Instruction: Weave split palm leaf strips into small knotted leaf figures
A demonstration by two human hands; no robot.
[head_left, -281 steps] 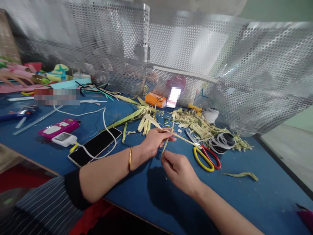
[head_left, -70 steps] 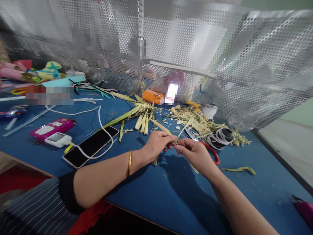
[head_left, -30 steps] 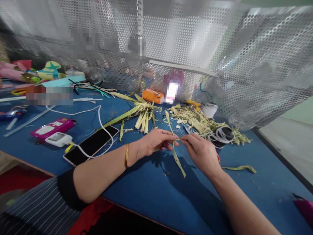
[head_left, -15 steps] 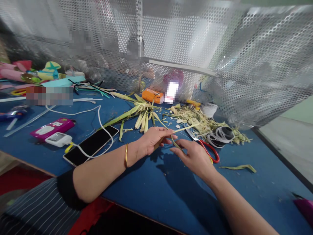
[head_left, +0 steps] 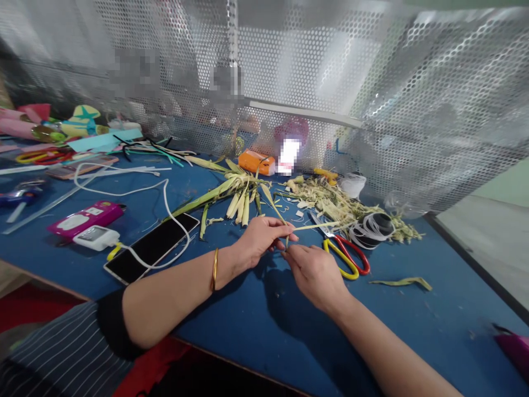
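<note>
My left hand [head_left: 261, 238], with a gold bangle on its wrist, pinches narrow plant-leaf strips between thumb and fingers. One pale strip [head_left: 316, 226] sticks out to the right, over the scissors' blades. A greener leaf strip [head_left: 271, 203] runs from the fingers up and away toward the leaf bundle [head_left: 237, 187]. Just below and to the right, my right hand [head_left: 316, 273] is closed at the lower end of the green strip, its fingertips near those of the left. The fingers partly hide where the strips meet. Scissors [head_left: 349, 256] with red and yellow handles lie beside my right hand.
Behind the hands lie a heap of leaf scraps [head_left: 330, 201], a spool of white cord [head_left: 376, 229] and an orange packet [head_left: 256, 162]. A phone [head_left: 155, 245], a white cable [head_left: 166, 201] and a magenta device [head_left: 86, 220] are at left. Perforated sheeting [head_left: 297, 66] borders the blue table [head_left: 248, 325].
My right hand has moved left and turned, closing in under my left fingertips. The green strip's end has come with it, and the scissors' yellow handle now shows.
</note>
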